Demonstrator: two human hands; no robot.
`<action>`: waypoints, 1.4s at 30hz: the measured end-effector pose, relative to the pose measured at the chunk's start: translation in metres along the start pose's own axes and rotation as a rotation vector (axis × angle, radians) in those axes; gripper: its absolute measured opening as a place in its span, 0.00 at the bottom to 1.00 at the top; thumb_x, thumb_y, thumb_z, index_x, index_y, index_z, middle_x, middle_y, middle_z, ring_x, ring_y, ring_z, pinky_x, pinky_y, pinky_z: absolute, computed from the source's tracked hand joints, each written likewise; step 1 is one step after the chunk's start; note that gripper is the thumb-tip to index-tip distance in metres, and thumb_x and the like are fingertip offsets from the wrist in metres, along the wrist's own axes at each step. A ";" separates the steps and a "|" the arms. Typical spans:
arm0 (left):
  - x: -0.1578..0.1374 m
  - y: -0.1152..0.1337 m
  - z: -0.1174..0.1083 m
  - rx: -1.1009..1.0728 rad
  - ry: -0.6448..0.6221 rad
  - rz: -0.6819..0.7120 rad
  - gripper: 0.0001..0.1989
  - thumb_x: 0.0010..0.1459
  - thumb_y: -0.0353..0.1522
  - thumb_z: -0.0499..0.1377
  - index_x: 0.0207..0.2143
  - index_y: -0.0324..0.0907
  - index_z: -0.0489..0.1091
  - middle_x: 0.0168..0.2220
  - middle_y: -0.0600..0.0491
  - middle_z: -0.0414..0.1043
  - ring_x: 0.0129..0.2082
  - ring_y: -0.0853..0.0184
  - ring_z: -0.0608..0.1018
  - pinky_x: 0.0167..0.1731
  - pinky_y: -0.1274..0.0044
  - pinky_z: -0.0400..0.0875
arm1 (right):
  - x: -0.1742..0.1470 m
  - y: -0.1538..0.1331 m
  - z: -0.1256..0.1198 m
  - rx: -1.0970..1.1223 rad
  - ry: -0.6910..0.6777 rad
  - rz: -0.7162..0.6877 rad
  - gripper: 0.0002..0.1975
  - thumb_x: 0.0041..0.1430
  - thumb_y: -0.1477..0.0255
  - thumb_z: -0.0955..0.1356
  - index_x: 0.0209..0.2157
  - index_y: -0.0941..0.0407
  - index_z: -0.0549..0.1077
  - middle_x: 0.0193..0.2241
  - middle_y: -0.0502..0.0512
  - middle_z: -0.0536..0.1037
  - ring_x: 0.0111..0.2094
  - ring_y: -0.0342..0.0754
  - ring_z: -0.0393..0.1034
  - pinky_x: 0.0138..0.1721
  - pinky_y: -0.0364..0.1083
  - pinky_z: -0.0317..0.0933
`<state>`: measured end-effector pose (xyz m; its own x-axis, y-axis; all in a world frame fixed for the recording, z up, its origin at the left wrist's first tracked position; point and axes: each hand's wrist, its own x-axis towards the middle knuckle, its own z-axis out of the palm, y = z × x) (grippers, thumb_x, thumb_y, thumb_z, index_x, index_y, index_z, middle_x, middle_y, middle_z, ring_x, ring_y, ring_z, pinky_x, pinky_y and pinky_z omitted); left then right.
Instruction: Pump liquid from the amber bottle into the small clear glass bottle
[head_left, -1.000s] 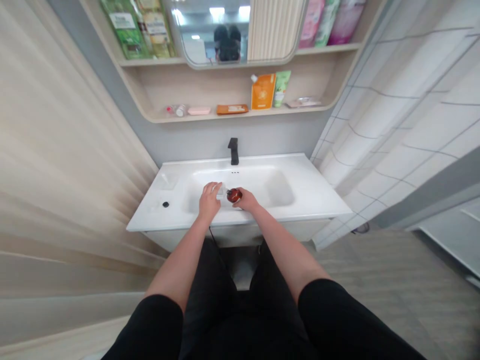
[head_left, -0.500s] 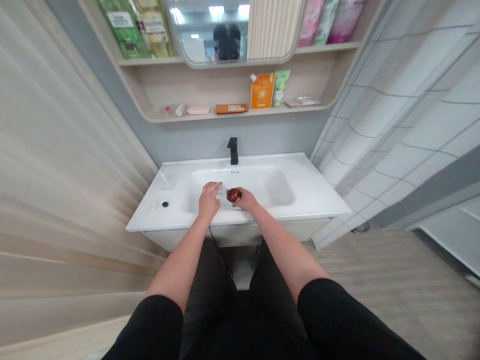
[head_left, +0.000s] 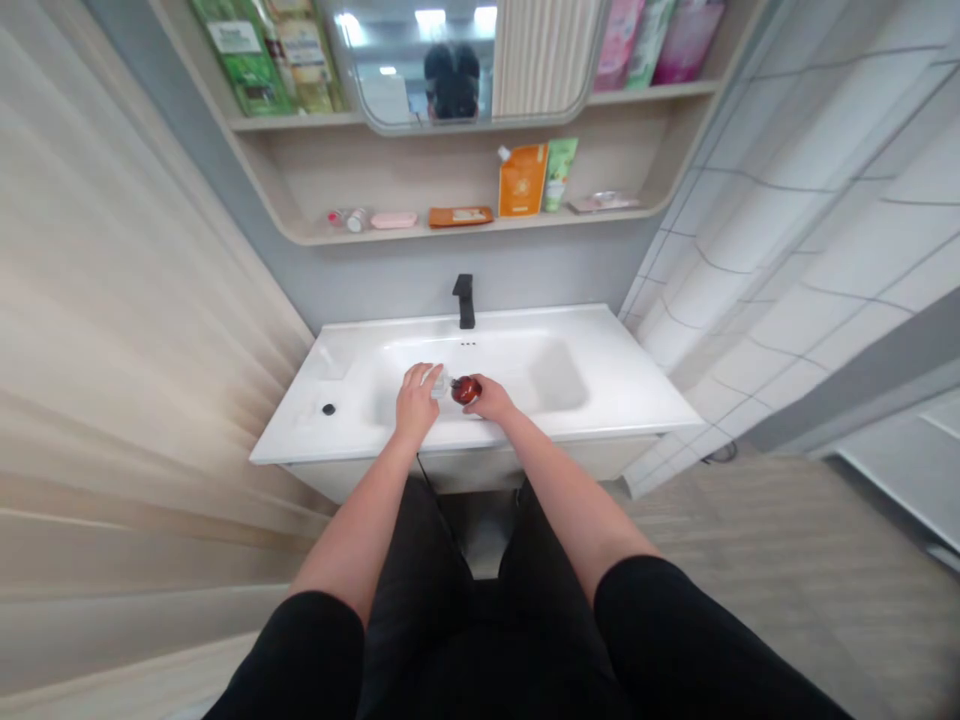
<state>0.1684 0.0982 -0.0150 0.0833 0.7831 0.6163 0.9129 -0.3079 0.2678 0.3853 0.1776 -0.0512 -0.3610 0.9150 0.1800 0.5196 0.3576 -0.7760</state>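
Over the white sink basin (head_left: pixel 510 360), my right hand (head_left: pixel 491 398) is wrapped round a small amber bottle (head_left: pixel 466 390), tilted with its dark neck toward the left. My left hand (head_left: pixel 418 396) is closed on a small clear container (head_left: pixel 439 385), whose exact kind I cannot make out. The bottle's neck meets or nearly touches the container's opening. Part of the container is hidden behind my left fingers.
A black faucet (head_left: pixel 466 302) stands behind the basin. On the left counter are a clear pump bottle (head_left: pixel 330 362) and a black cap (head_left: pixel 328 409). An orange pouch (head_left: pixel 523 180) and a green tube (head_left: pixel 559 175) stand on the shelf (head_left: pixel 637 215) above.
Both hands keep their hold over the basin, with the amber bottle still tilted toward the clear container. The whole view has shifted very slightly.
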 end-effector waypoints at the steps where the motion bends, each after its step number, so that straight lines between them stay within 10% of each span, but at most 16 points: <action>1: 0.000 0.000 0.000 0.001 0.001 0.001 0.43 0.53 0.15 0.56 0.71 0.46 0.71 0.65 0.43 0.73 0.70 0.50 0.70 0.73 0.56 0.69 | 0.000 0.000 0.000 -0.001 -0.001 0.000 0.39 0.40 0.74 0.84 0.57 0.53 0.79 0.48 0.54 0.86 0.49 0.58 0.81 0.54 0.53 0.72; 42: 0.016 0.007 -0.018 0.056 -0.076 0.064 0.43 0.54 0.17 0.57 0.72 0.48 0.70 0.69 0.42 0.72 0.74 0.49 0.67 0.76 0.54 0.64 | -0.004 -0.007 -0.003 0.030 0.055 -0.019 0.39 0.41 0.70 0.85 0.57 0.52 0.80 0.49 0.54 0.86 0.49 0.58 0.81 0.57 0.54 0.72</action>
<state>0.1690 0.0986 0.0103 0.1706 0.8020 0.5725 0.9253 -0.3300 0.1866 0.3857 0.1717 -0.0451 -0.3267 0.9175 0.2269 0.4895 0.3696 -0.7898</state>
